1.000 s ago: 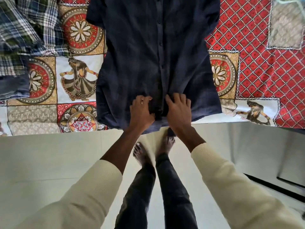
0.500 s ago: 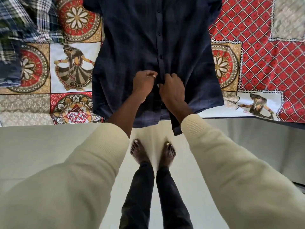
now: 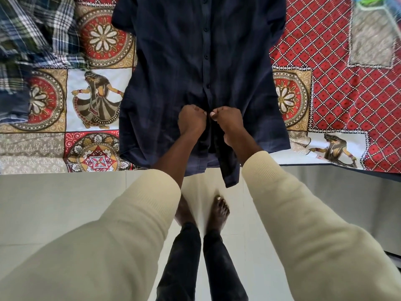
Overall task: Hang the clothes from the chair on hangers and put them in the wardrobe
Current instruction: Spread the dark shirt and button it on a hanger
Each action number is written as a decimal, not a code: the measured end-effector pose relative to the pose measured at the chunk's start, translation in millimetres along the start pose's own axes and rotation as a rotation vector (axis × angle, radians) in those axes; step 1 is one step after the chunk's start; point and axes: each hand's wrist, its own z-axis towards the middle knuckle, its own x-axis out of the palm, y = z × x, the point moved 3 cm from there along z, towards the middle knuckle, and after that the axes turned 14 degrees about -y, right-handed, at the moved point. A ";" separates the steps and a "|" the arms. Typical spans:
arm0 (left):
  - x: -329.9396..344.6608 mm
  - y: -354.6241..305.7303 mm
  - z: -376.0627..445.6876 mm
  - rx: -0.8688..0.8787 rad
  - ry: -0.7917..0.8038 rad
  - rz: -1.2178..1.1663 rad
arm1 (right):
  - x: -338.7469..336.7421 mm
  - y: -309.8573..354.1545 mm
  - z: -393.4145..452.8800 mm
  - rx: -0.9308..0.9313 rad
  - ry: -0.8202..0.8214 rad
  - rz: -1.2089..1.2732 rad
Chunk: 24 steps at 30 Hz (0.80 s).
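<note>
A dark navy button-front shirt (image 3: 173,68) lies flat, front up, on the patterned bedspread (image 3: 95,98), its hem hanging over the bed's near edge. My left hand (image 3: 192,121) and my right hand (image 3: 227,119) sit side by side on the button placket in the shirt's lower part. Both have curled fingers and pinch the placket cloth, one on each side of the button line. The fingertips are hidden under the knuckles. No hanger is on the shirt that I can see.
A blue-and-white plaid garment (image 3: 32,40) is heaped at the bed's left. Something green and light blue (image 3: 375,3) shows at the top right corner. Pale tiled floor (image 3: 54,203) lies below the bed edge, with my bare feet (image 3: 220,211) close to it.
Both hands went from the shirt's hem up the placket, then came slightly back toward me. Their fingers, spread a second ago, are now curled onto the placket.
</note>
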 end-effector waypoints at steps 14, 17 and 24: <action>-3.6 7.5 -12.8 -0.147 0.100 -0.262 | 7.0 -14.3 8.9 0.040 -0.032 0.058; -0.9 5.5 -13.3 -0.170 0.077 -0.273 | 4.0 -15.7 8.0 0.035 0.006 0.082; -3.6 4.0 -10.5 -0.265 0.051 -0.329 | -6.7 -13.8 8.9 0.130 0.035 0.088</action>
